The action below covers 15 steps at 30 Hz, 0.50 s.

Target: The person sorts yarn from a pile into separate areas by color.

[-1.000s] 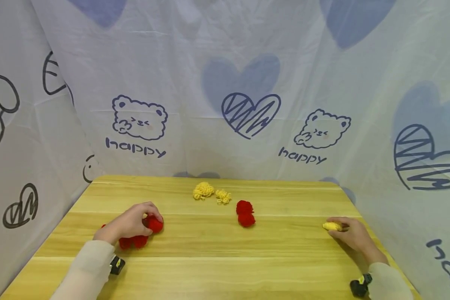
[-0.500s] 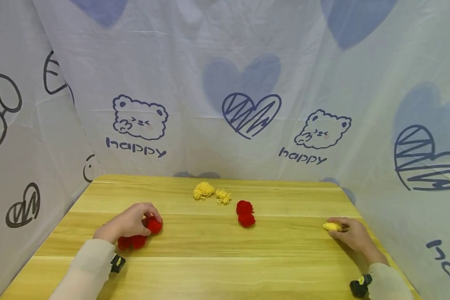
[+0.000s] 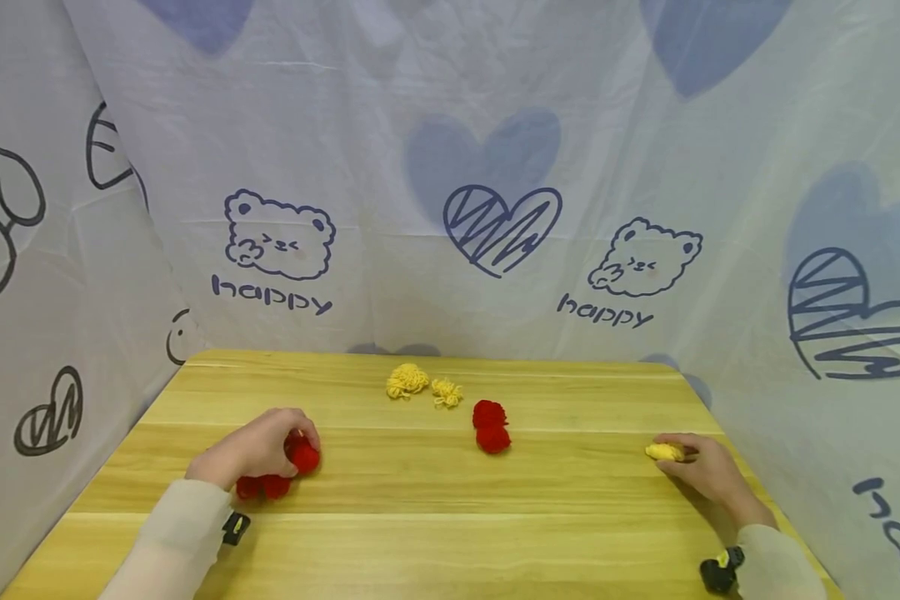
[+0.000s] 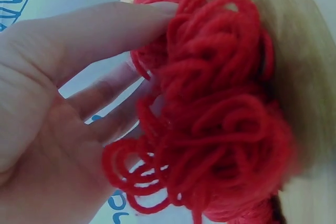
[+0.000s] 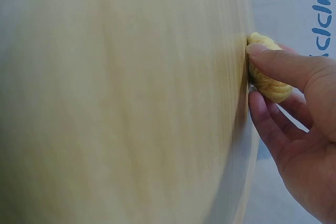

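At the left of the table, my left hand (image 3: 266, 446) holds a red yarn ball (image 3: 305, 457) between curled fingers and thumb. More red yarn (image 3: 262, 487) lies beneath and beside that hand, partly hidden by it. The left wrist view shows loose loops of red yarn (image 4: 226, 135) close to the camera, with the thumb against another red bundle behind. Far to the right, my right hand (image 3: 708, 471) pinches a small yellow yarn bundle (image 3: 665, 452). In the right wrist view the yellow bundle (image 5: 272, 72) sits between thumb and fingers at the table surface.
Two red yarn balls (image 3: 492, 427) touch each other near the middle of the wooden table (image 3: 450, 542). Behind them to the left are a yellow yarn tangle (image 3: 407, 381) and a smaller one (image 3: 446, 392). A printed cloth (image 3: 390, 275) hangs around the back and sides.
My left hand has drawn the red yarn ball slightly to the left and towards me. The right hand and its yellow bundle look unmoved.
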Each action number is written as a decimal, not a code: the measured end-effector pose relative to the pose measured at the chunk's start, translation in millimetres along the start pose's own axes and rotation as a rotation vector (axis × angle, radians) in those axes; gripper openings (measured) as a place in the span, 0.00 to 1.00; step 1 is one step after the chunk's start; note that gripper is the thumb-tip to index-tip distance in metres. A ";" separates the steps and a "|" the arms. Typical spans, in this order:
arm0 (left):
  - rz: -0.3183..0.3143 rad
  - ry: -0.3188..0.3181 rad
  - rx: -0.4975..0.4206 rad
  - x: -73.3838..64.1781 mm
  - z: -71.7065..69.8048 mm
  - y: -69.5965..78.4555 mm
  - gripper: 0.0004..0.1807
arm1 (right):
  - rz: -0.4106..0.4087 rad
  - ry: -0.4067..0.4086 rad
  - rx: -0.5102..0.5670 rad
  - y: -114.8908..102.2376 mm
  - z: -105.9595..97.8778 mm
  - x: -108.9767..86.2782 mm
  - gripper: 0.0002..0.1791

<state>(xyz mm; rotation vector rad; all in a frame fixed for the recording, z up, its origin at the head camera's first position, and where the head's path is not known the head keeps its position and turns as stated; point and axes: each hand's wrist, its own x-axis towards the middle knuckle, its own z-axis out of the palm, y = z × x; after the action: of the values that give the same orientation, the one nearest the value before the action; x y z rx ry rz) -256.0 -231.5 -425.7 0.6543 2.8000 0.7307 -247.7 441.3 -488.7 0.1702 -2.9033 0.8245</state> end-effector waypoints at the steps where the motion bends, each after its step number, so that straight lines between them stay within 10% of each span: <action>1: 0.003 0.001 0.005 0.1 -0.4 0.1 0.21 | -0.001 -0.001 -0.002 -0.1 -0.2 0.2 0.22; 15: 0.120 0.091 0.060 14.7 -11.8 28.2 0.24 | 0.009 -0.013 -0.001 2.6 -0.3 0.9 0.23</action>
<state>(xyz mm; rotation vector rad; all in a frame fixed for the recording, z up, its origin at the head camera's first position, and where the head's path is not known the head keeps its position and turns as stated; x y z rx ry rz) -261.9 -207.7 -402.2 0.8267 2.8955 0.7173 -248.9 443.6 -489.7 0.1626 -2.9191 0.8259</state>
